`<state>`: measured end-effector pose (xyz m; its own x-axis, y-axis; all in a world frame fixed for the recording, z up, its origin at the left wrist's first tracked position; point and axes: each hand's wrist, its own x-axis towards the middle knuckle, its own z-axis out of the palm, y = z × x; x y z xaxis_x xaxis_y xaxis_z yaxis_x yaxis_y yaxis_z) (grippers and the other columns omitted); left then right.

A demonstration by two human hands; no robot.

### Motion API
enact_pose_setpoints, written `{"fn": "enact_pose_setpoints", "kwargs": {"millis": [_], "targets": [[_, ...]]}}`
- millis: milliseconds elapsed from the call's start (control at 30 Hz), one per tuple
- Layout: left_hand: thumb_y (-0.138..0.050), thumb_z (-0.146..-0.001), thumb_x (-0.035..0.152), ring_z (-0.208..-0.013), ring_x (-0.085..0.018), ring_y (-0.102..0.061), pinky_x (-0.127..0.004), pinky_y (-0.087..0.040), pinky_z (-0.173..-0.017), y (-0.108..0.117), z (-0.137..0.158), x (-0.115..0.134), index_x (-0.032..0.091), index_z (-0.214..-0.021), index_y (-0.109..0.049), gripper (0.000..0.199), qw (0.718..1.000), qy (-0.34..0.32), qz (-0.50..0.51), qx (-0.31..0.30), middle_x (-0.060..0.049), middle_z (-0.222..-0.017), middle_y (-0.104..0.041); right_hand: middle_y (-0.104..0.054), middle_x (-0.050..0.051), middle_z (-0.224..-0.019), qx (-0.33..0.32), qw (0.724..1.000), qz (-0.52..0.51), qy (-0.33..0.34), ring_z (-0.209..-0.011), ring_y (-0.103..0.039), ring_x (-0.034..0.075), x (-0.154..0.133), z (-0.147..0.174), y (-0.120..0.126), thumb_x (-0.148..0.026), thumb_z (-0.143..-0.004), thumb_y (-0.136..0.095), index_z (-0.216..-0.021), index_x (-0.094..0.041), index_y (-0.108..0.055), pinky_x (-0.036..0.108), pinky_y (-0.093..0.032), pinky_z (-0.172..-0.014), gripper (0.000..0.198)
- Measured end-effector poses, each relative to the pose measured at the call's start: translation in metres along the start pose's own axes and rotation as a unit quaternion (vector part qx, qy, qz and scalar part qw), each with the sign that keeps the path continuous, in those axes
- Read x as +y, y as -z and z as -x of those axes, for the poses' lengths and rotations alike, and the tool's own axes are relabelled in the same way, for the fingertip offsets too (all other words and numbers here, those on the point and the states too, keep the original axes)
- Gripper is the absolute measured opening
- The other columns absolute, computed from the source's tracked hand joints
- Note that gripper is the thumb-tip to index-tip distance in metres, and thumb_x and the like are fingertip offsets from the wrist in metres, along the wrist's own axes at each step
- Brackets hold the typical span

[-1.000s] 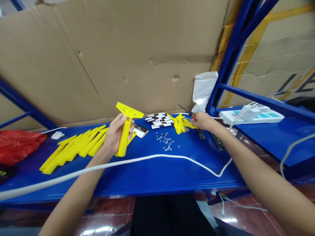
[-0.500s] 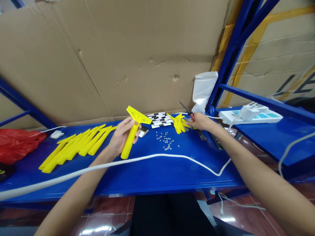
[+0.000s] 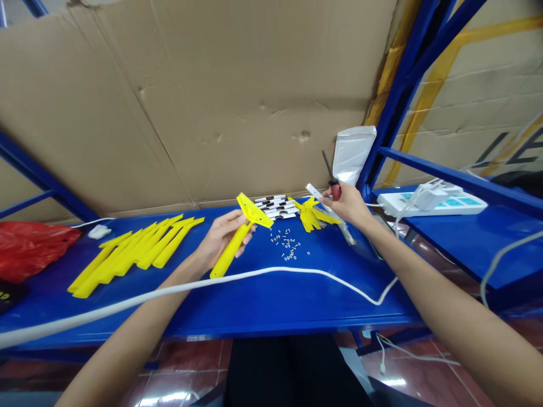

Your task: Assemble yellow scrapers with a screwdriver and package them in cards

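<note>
My left hand [image 3: 223,237] is closed around a yellow plastic scraper handle [image 3: 231,251], its wide triangular head tilted up to the right. My right hand [image 3: 350,204] grips a screwdriver [image 3: 335,189] with a red handle, its dark shaft pointing up. Between the same hand's thumb and fingers is a flat shiny metal strip [image 3: 314,192]. Just below that hand lie a pile of small yellow plastic pieces [image 3: 311,215] and more metal strips [image 3: 350,236]. Small screws and nuts [image 3: 289,246] are scattered between the two hands. Several white-and-black pieces [image 3: 278,208] are stacked behind them.
More yellow scraper handles [image 3: 139,249] lie in a row at left, near a red plastic bag [image 3: 34,246]. A white cable [image 3: 271,269] crosses in front. At right are a power strip [image 3: 432,202] and a blue frame post [image 3: 403,85]. Cardboard [image 3: 237,102] stands behind.
My right hand has risen from the table with a metal strip, the screwdriver still in it and now more upright. My left hand has moved slightly right, tilting the scraper handle.
</note>
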<state>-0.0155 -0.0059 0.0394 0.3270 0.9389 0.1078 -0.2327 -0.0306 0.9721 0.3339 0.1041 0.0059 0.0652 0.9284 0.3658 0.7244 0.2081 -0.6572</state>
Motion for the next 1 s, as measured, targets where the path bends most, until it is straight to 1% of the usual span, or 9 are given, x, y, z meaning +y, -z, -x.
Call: {"fn": "enact_pose_setpoints", "kwargs": {"millis": [67,133,233,333,433,633,767,867,1000], "targets": [[-0.084,-0.091,0.037,-0.06,-0.014,-0.065,-0.019,-0.049,-0.035,-0.001,-0.001,-0.003,0.016,-0.102,-0.07,0.028,1.0,0.027,-0.005,-0.012,-0.007,-0.089,-0.071,-0.079,0.01,-0.1,0.002,0.984,-0.18,0.005,-0.09,-0.07,0.024,-0.009,0.005,-0.002,-0.037,-0.076,-0.086,-0.08,-0.023,-0.057,0.036,-0.055,-0.078,0.033],[-0.083,-0.092,0.036,-0.06,-0.015,-0.068,-0.018,-0.047,-0.033,-0.002,-0.002,-0.008,0.015,-0.102,-0.07,0.027,0.999,0.046,-0.005,-0.022,-0.008,-0.088,-0.072,-0.078,0.009,-0.099,-0.029,0.941,-0.336,-0.027,-0.083,-0.069,0.021,-0.02,0.012,-0.004,-0.043,-0.064,-0.096,-0.078,-0.024,-0.051,0.033,-0.053,-0.069,0.051],[-0.082,-0.092,0.037,-0.061,-0.018,-0.072,-0.019,-0.046,-0.03,-0.002,-0.004,-0.018,0.015,-0.103,-0.068,0.027,0.997,0.066,-0.005,-0.027,-0.011,-0.094,-0.077,-0.076,0.005,-0.093,-0.063,0.905,-0.416,-0.064,-0.072,-0.061,0.015,-0.04,0.025,-0.008,-0.043,-0.053,-0.105,-0.078,-0.025,-0.046,0.027,-0.042,-0.054,0.067],[-0.079,-0.094,0.039,-0.066,-0.021,-0.077,-0.021,-0.048,-0.031,-0.003,-0.005,-0.027,0.016,-0.106,-0.066,0.03,0.994,0.095,-0.019,-0.04,-0.014,-0.101,-0.081,-0.074,0.004,-0.089,-0.119,0.886,-0.437,-0.095,-0.07,-0.06,0.013,-0.056,0.041,-0.012,-0.045,-0.052,-0.107,-0.076,-0.024,-0.046,0.026,-0.038,-0.053,0.069],[-0.078,-0.095,0.043,-0.051,-0.02,-0.073,-0.024,-0.051,-0.033,-0.008,-0.003,-0.032,0.016,-0.115,-0.062,0.037,0.987,0.142,-0.047,-0.065,-0.013,-0.09,-0.082,-0.066,-0.002,-0.078,-0.161,0.881,-0.436,-0.085,-0.068,-0.056,0.011,-0.069,0.057,-0.017,-0.046,-0.058,-0.105,-0.08,-0.022,-0.054,0.025,-0.041,-0.058,0.06],[-0.077,-0.096,0.05,-0.035,-0.017,-0.063,-0.022,-0.043,-0.03,-0.022,0.002,-0.032,0.018,-0.112,-0.055,0.042,0.98,0.174,-0.061,-0.078,-0.012,-0.082,-0.083,-0.053,-0.007,-0.064,-0.212,0.922,-0.323,0.002,-0.057,-0.044,0.009,-0.085,0.082,-0.028,-0.051,-0.076,-0.095,-0.08,-0.019,-0.065,0.026,-0.035,-0.053,0.044],[-0.076,-0.099,0.055,-0.032,-0.015,-0.061,-0.021,-0.042,-0.03,-0.028,0.005,-0.031,0.017,-0.119,-0.057,0.047,0.977,0.19,-0.075,-0.064,-0.009,-0.078,-0.082,-0.047,-0.01,-0.058,-0.248,0.915,-0.317,0.018,-0.048,-0.05,0.01,-0.088,0.088,-0.031,-0.05,-0.078,-0.095,-0.078,-0.022,-0.06,0.026,-0.038,-0.047,0.045],[-0.075,-0.1,0.059,-0.033,-0.014,-0.06,-0.019,-0.042,-0.031,-0.029,0.007,-0.032,0.017,-0.121,-0.06,0.05,0.976,0.192,-0.086,-0.061,-0.007,-0.076,-0.08,-0.052,-0.01,-0.057,-0.292,0.892,-0.345,0.003,-0.042,-0.051,0.009,-0.09,0.092,-0.032,-0.051,-0.078,-0.095,-0.072,-0.024,-0.047,0.025,-0.038,-0.041,0.055],[-0.075,-0.1,0.062,-0.032,-0.012,-0.058,-0.018,-0.04,-0.03,-0.028,0.008,-0.032,0.018,-0.118,-0.062,0.05,0.977,0.184,-0.09,-0.057,-0.003,-0.07,-0.077,-0.055,-0.009,-0.055,-0.304,0.884,-0.355,0.008,-0.041,-0.05,0.007,-0.092,0.095,-0.031,-0.052,-0.079,-0.095,-0.069,-0.025,-0.039,0.022,-0.038,-0.038,0.063]]}}
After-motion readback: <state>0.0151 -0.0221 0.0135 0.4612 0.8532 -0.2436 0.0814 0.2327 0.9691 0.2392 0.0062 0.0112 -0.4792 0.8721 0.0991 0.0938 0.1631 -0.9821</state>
